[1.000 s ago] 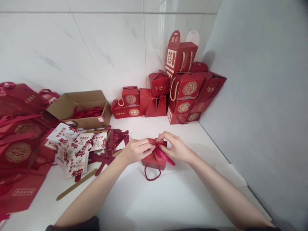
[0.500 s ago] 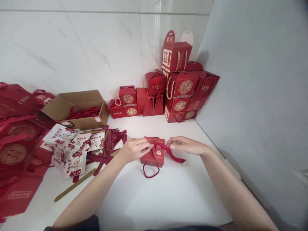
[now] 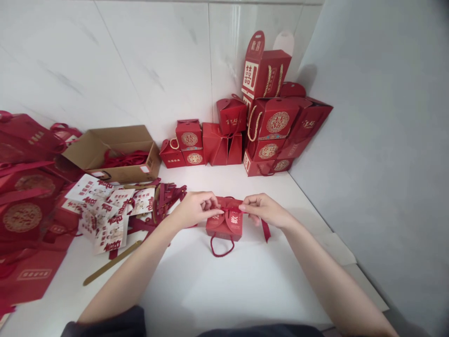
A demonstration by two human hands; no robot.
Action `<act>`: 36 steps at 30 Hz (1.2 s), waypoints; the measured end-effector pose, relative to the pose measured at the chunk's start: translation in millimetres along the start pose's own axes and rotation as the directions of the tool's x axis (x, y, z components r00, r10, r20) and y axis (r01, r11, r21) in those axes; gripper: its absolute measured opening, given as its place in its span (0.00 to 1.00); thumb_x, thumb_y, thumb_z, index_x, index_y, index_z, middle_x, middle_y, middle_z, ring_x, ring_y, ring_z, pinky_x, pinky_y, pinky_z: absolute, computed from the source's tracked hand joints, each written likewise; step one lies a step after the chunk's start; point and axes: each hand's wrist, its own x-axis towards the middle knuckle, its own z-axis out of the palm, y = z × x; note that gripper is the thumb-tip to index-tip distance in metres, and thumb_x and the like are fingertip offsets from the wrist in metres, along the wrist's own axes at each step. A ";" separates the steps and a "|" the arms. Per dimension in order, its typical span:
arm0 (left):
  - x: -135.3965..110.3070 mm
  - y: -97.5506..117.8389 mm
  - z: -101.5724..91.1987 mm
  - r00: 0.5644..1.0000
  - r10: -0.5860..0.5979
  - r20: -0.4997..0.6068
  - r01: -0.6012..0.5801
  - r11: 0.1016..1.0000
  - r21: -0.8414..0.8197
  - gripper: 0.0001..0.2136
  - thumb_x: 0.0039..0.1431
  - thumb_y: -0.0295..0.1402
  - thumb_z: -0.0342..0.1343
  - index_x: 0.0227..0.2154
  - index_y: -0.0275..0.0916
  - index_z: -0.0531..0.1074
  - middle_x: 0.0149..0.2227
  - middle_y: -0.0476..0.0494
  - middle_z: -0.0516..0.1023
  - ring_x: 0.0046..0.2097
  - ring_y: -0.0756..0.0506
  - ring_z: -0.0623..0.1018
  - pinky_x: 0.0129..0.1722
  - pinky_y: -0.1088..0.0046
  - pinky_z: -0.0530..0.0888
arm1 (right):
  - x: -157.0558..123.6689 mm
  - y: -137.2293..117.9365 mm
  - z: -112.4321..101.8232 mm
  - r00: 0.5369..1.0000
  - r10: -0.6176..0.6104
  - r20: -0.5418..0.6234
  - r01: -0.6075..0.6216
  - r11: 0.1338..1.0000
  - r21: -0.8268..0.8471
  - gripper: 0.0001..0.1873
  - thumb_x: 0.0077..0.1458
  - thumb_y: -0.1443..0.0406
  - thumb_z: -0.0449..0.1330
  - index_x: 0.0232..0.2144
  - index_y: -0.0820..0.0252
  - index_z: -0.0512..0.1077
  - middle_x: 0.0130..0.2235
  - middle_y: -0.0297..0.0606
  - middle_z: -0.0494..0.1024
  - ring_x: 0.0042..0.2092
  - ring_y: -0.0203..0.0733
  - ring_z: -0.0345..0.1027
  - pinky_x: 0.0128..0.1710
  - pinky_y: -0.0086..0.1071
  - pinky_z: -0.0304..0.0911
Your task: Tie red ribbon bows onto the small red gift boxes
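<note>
The left hand [image 3: 195,209] and right hand [image 3: 265,210] pinch inward from either side, just apart.

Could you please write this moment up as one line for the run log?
left hand: pinching red ribbon | right hand: pinching same ribbon | item: red gift box, rope handle nearest person | surface: white counter

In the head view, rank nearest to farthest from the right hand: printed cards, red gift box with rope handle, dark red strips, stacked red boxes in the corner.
From the right hand:
1. Red gift box: just to its left.
2. Stacked red boxes: behind it, in the corner.
3. Dark red strips: left of the gift box.
4. Printed cards: farther left.
</note>
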 end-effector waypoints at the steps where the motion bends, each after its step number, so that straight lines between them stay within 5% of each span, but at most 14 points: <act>1: 0.5 1.4 -2.8 0.994 -0.095 0.057 0.099 0.993 -0.069 0.13 0.50 0.41 0.62 0.26 0.35 0.71 0.19 0.53 0.68 0.21 0.55 0.65 0.20 0.81 0.63 | -0.6 1.4 -0.5 1.000 -0.024 0.006 0.024 1.000 0.017 0.18 0.54 0.52 0.61 0.26 0.61 0.70 0.18 0.29 0.70 0.20 0.31 0.61 0.25 0.28 0.56; 4: 1.4 0.0 -7.6 0.949 -0.231 0.217 0.283 0.924 -0.257 0.15 0.50 0.42 0.62 0.24 0.34 0.70 0.21 0.51 0.71 0.22 0.55 0.67 0.22 0.80 0.65 | -1.6 5.1 -1.3 0.996 -0.079 0.034 0.077 0.995 0.056 0.18 0.56 0.53 0.59 0.26 0.61 0.68 0.23 0.33 0.74 0.26 0.34 0.67 0.33 0.30 0.61; 8: 2.7 -8.9 -10.1 0.919 -0.203 0.339 0.335 0.855 -0.395 0.13 0.51 0.40 0.61 0.25 0.33 0.71 0.24 0.50 0.72 0.26 0.54 0.69 0.27 0.78 0.68 | -2.5 9.1 -4.6 0.991 -0.113 0.073 0.111 0.993 0.031 0.18 0.59 0.53 0.57 0.26 0.61 0.68 0.26 0.34 0.75 0.31 0.36 0.68 0.38 0.31 0.60; 14: 4.5 -15.6 -16.6 0.877 -0.246 0.412 0.413 0.825 -0.386 0.13 0.51 0.40 0.61 0.24 0.34 0.69 0.20 0.54 0.65 0.21 0.57 0.62 0.20 0.81 0.59 | -3.2 13.8 -15.3 0.995 -0.089 0.039 0.092 0.992 -0.085 0.18 0.57 0.52 0.57 0.26 0.61 0.69 0.27 0.34 0.75 0.31 0.36 0.67 0.36 0.31 0.58; 25: 2.3 -28.0 -21.0 0.822 -0.277 0.498 0.467 0.828 -0.310 0.14 0.47 0.42 0.64 0.22 0.33 0.74 0.16 0.53 0.65 0.18 0.56 0.61 0.17 0.80 0.58 | 0.6 17.9 -11.6 0.997 -0.076 0.033 0.078 0.996 -0.050 0.18 0.54 0.53 0.61 0.23 0.61 0.67 0.23 0.31 0.70 0.27 0.34 0.62 0.30 0.29 0.55; 30: 0.0 -36.8 -37.1 0.737 -0.098 0.669 0.380 0.878 -0.291 0.10 0.48 0.38 0.64 0.25 0.34 0.78 0.20 0.48 0.72 0.22 0.53 0.68 0.22 0.78 0.64 | -0.1 18.2 -10.5 0.996 -0.064 0.055 0.066 0.997 -0.036 0.17 0.55 0.54 0.60 0.25 0.62 0.68 0.24 0.32 0.71 0.28 0.34 0.62 0.32 0.29 0.55; 32: 0.0 -33.1 -43.5 0.762 0.036 0.646 0.243 0.909 -0.338 0.07 0.48 0.35 0.64 0.25 0.36 0.79 0.25 0.46 0.74 0.26 0.51 0.71 0.26 0.77 0.68 | -0.2 17.6 -8.7 0.997 -0.071 0.043 0.073 0.997 -0.030 0.17 0.56 0.54 0.60 0.25 0.61 0.67 0.24 0.32 0.71 0.28 0.34 0.63 0.32 0.29 0.56; 36: 2.4 -19.1 -38.7 0.903 0.214 0.372 -0.038 0.903 -0.428 0.03 0.47 0.33 0.65 0.25 0.41 0.81 0.43 0.37 0.77 0.45 0.43 0.76 0.44 0.66 0.74 | 1.3 17.7 -5.2 0.996 -0.082 0.018 0.083 0.996 -0.039 0.18 0.55 0.52 0.60 0.25 0.61 0.67 0.25 0.32 0.72 0.28 0.35 0.63 0.33 0.29 0.56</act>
